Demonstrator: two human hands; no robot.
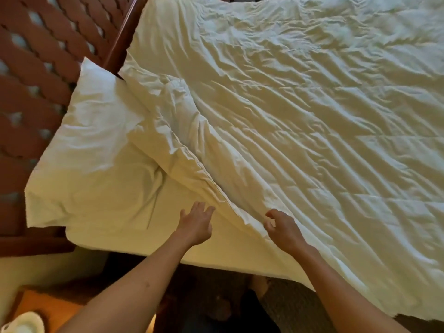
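Left hand (195,227) fingers straight beside white duvet (300,128) edge, right hand (283,230) fingers loosely curled over it, holding nothing

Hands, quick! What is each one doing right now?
Left hand: open, fingers straight, holding nothing.
Right hand: open, fingers loosely curled over the blanket, holding nothing.

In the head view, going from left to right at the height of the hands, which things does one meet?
Brown wooden lattice headboard → white pillow → left hand → right hand → wrinkled white duvet.
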